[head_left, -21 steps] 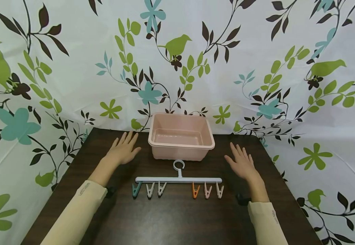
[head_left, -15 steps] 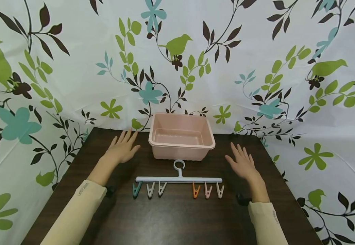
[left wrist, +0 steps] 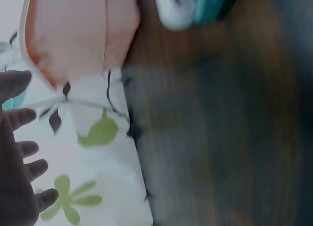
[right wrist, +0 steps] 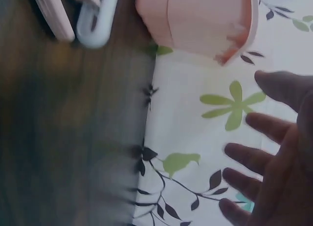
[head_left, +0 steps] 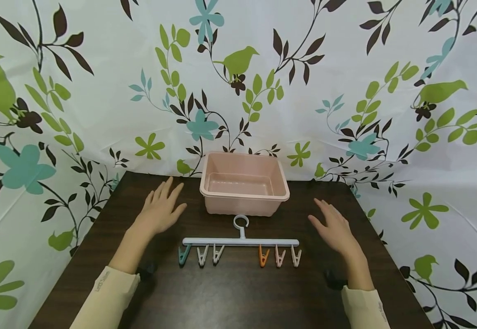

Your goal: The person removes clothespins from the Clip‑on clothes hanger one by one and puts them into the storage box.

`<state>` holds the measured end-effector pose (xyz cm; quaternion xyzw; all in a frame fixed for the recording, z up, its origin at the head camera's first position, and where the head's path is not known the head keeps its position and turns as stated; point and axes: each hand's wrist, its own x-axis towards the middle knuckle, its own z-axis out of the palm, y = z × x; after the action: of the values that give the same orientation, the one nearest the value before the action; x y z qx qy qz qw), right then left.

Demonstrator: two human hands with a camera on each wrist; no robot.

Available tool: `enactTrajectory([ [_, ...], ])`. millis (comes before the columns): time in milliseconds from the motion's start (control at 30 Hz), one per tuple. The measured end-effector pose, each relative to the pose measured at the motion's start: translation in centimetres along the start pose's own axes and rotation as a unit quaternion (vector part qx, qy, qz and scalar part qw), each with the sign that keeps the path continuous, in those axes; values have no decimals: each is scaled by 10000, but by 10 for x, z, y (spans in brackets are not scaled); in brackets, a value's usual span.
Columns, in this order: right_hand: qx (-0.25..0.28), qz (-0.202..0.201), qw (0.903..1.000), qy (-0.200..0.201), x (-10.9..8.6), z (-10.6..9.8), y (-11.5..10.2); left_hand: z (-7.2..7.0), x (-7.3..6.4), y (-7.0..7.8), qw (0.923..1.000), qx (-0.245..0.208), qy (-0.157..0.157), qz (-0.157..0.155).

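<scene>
In the head view, the left hand (head_left: 153,217) and right hand (head_left: 338,232) have drawn back slightly, fingers (head_left: 176,193) loose and holding nothing; the hanger (head_left: 240,241) and its pegs (head_left: 182,260) lie unmoved between them on the tabletop (head_left: 238,297), before the tub (head_left: 242,205). The left wrist view shows spread fingers, tub nearby. The right wrist view shows fingers likewise released.

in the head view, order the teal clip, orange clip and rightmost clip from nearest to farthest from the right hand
1. Rightmost clip: right end of the row, nearest the right hand
2. Orange clip: left end of the right trio
3. Teal clip: left end of the row
</scene>
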<state>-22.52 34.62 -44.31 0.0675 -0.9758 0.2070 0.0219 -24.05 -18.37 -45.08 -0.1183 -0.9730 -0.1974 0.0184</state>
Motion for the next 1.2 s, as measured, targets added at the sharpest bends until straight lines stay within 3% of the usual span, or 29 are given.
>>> enactTrajectory([
  [100, 18, -174, 9998, 90, -5, 11, -1, 9, -7, 16, 9995, 25, -182, 264],
  [333, 333, -356, 9985, -230, -9, 44, -9, 26, -7, 50, 9904, -410, -1089, 750],
  [500, 563, -354, 9965, -512, -11, 64, -21, 43, -3, 58, 9848, -363, -1450, 881],
  [700, 573, -17, 9945, -875, -10, 75, -28, 52, -1, 62, 9744, -568, -1952, 956],
  [867, 514, 242, 9931, -1029, -10, 77, -29, 56, -1, 65, 9731, -578, -2061, 855],
  [1000, 468, 228, 9923, -1123, -10, 77, -29, 58, -2, 66, 9734, -575, -2081, 762],
  [1200, 264, 79, 9932, -1132, -7, 80, -31, 64, 0, 68, 9755, -415, -1981, 869],
])
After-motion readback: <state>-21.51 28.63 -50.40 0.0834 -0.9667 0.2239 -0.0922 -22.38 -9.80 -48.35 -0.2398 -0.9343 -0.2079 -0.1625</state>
